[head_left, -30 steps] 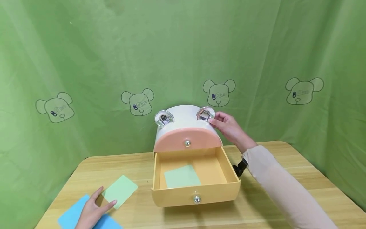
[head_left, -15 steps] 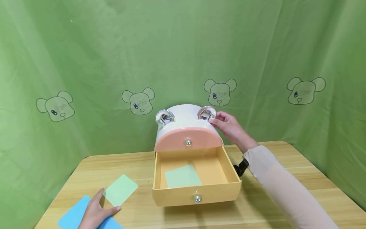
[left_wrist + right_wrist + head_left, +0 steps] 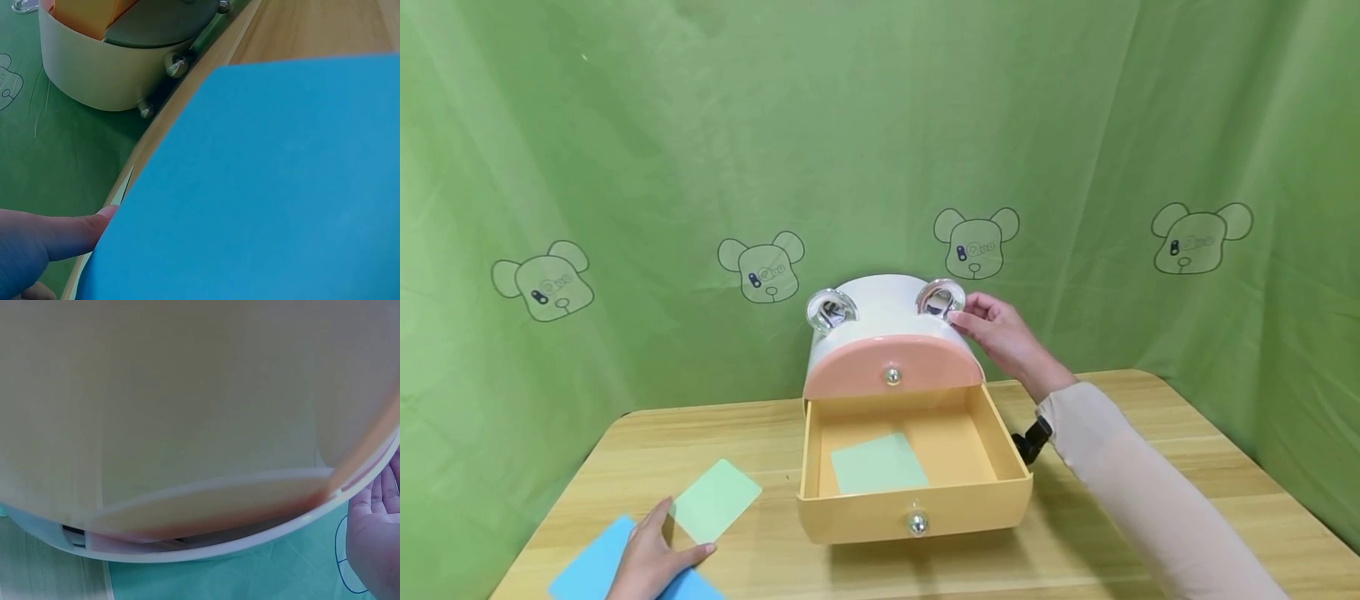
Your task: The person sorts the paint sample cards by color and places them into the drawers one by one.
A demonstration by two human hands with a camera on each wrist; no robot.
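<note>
My left hand point(image 3: 649, 560) is at the near-left edge of a pale green card point(image 3: 715, 500) lying flat on the table; forefinger and thumb, spread and fairly straight, touch its two near corners. Under that hand lies a blue sheet point(image 3: 591, 560), which fills much of the left wrist view. My right hand point(image 3: 1007, 337) holds the silvery right ear point(image 3: 940, 300) of a white animal-shaped drawer box point(image 3: 887, 300), thumb in front and fingers behind. Its lower yellow drawer point(image 3: 917, 510) is pulled out, with another green card point(image 3: 880, 463) flat inside.
The wooden table point(image 3: 1150, 467) stands against a green cloth point(image 3: 865, 125) printed with bear heads. Above the pulled-out drawer is a closed pink drawer point(image 3: 891, 358) with a round knob. A black wrist device point(image 3: 1032, 437) sits on the right wrist, close to the drawer's side.
The left thumb has moved from over the green card to its near corner, and that hand has settled lower. The right hand, both cards and the drawer box stay put.
</note>
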